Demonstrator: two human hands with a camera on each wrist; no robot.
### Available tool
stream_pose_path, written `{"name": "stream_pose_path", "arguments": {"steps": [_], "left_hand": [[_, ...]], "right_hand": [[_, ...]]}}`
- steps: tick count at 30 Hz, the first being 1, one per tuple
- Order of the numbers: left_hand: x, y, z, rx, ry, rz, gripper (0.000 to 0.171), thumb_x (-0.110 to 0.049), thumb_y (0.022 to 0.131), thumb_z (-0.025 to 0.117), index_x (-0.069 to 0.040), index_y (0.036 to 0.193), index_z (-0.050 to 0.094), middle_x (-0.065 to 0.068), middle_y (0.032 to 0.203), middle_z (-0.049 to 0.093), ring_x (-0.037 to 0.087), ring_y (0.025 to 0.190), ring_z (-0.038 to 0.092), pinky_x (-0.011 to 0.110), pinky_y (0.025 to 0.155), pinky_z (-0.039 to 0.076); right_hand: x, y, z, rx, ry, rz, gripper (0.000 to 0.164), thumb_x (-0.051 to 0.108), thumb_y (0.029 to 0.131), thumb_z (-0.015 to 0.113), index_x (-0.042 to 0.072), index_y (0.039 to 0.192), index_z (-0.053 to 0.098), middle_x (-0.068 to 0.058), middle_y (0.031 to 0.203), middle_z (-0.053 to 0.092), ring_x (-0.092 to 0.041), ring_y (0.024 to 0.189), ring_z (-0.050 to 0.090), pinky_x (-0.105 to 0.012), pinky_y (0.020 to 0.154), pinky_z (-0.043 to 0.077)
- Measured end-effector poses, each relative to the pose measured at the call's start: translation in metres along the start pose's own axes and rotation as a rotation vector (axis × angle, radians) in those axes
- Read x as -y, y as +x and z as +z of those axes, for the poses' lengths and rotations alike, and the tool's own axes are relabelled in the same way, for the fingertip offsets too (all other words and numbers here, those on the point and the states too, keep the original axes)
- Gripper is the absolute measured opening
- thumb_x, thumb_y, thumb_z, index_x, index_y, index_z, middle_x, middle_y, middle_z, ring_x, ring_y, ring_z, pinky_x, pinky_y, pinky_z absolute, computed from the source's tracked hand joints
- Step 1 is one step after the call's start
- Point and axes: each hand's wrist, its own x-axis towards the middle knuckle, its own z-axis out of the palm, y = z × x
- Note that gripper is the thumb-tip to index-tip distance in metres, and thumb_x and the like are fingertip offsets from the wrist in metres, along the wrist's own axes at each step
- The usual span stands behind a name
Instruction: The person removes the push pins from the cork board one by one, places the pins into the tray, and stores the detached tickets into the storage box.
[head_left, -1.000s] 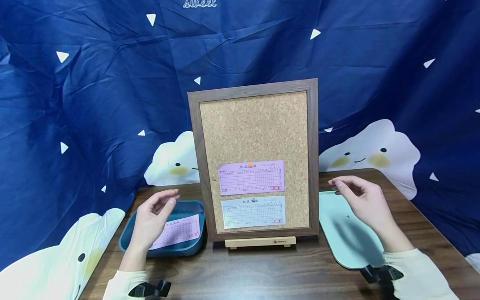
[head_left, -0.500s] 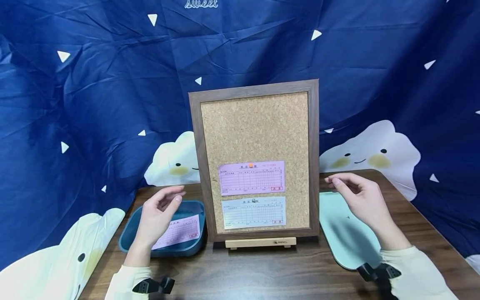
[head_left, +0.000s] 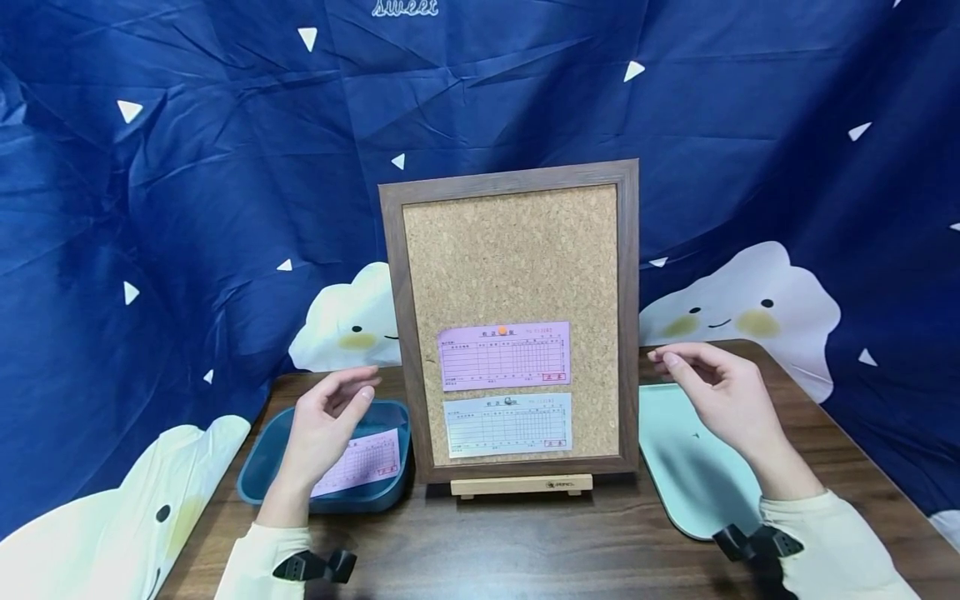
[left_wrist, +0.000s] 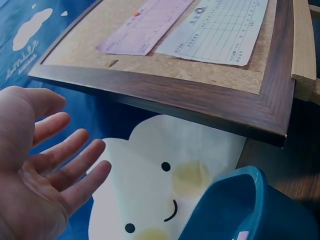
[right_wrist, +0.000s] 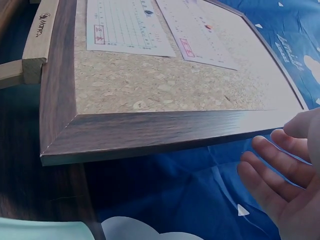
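Observation:
A brown-framed cork board (head_left: 517, 258) stands upright on a small wooden easel (head_left: 521, 485). Pinned low on it are a pink receipt slip (head_left: 487, 367), under an orange pushpin (head_left: 502, 331), and a pale blue receipt slip (head_left: 487, 433) with a grey pushpin (head_left: 508, 402) at its top. My left hand (head_left: 326, 433) hovers over a dark teal bin (head_left: 390, 502), fingers loosely bent and holding nothing. Another pink slip (head_left: 363, 461) lies in that bin, partly behind the hand. To the board's right, my right hand (head_left: 723, 404) is raised above a mint tray (head_left: 675, 492), relaxed, nothing in its fingers.
All of this stands on a dark wooden table (head_left: 517, 550). A tiny green object (head_left: 696, 435) lies on the mint tray. Behind the board hangs a blue cloth (head_left: 225, 208) with white triangles and smiling clouds.
My left hand has drifted right and slightly up, closer to the board's left side. The right hand has shifted a little up and left. Slips and pins have stayed put.

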Motion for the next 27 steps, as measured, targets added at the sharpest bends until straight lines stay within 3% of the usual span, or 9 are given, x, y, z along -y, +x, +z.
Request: {"name": "stream_pose_path", "arguments": {"steps": [4, 10, 14, 17, 24, 27], "left_hand": [[-0.003, 0.002, 0.002, 0.002, -0.011, 0.012, 0.030, -0.010, 0.107, 0.067, -0.001, 0.135, 0.070, 0.024, 0.131, 0.073, -0.004, 0.112, 0.070, 0.011, 0.099, 0.054], [-0.004, 0.005, 0.004, 0.006, -0.038, 0.063, 0.034, -0.006, 0.106, 0.067, 0.001, 0.139, 0.065, -0.011, 0.128, 0.073, 0.003, 0.118, 0.071, 0.014, 0.100, 0.055], [-0.005, 0.006, 0.005, 0.011, -0.049, 0.073, 0.035, -0.006, 0.106, 0.067, 0.000, 0.140, 0.065, -0.019, 0.127, 0.071, 0.005, 0.119, 0.072, 0.014, 0.100, 0.055], [-0.007, 0.007, 0.005, 0.017, -0.043, 0.076, 0.034, -0.007, 0.107, 0.067, -0.002, 0.140, 0.065, -0.015, 0.129, 0.071, 0.005, 0.120, 0.071, 0.014, 0.101, 0.055], [-0.010, 0.009, 0.009, 0.014, -0.030, 0.073, 0.035, -0.007, 0.106, 0.067, -0.003, 0.141, 0.065, 0.019, 0.138, 0.069, 0.003, 0.121, 0.071, 0.014, 0.101, 0.054], [-0.010, 0.010, 0.010, 0.021, -0.025, 0.072, 0.037, -0.007, 0.106, 0.067, -0.003, 0.142, 0.064, 0.022, 0.140, 0.068, 0.006, 0.123, 0.071, 0.014, 0.102, 0.054]], "right_hand": [[0.002, 0.001, 0.000, -0.003, 0.018, -0.010, 0.015, 0.001, 0.104, 0.068, 0.001, 0.112, 0.080, 0.031, 0.102, 0.074, 0.010, 0.090, 0.072, -0.007, 0.079, 0.053], [0.004, 0.002, 0.001, -0.008, 0.055, -0.032, 0.016, -0.003, 0.102, 0.068, -0.002, 0.113, 0.079, 0.029, 0.103, 0.075, 0.010, 0.090, 0.072, -0.006, 0.080, 0.054], [0.006, 0.003, 0.002, -0.012, 0.077, -0.036, 0.015, -0.004, 0.102, 0.068, -0.003, 0.112, 0.079, 0.028, 0.102, 0.075, 0.009, 0.089, 0.073, -0.006, 0.080, 0.055], [0.010, 0.004, 0.003, -0.013, 0.094, -0.040, 0.015, -0.006, 0.102, 0.067, -0.004, 0.111, 0.079, 0.027, 0.100, 0.075, 0.007, 0.088, 0.074, -0.007, 0.080, 0.055], [0.019, 0.009, 0.007, -0.016, 0.130, -0.073, 0.015, -0.008, 0.101, 0.067, -0.004, 0.108, 0.079, 0.022, 0.100, 0.077, 0.006, 0.087, 0.074, -0.009, 0.080, 0.056], [0.021, 0.011, 0.009, -0.007, 0.158, -0.079, 0.015, -0.010, 0.101, 0.066, -0.005, 0.109, 0.078, 0.021, 0.100, 0.078, 0.006, 0.086, 0.075, -0.010, 0.080, 0.057]]}}
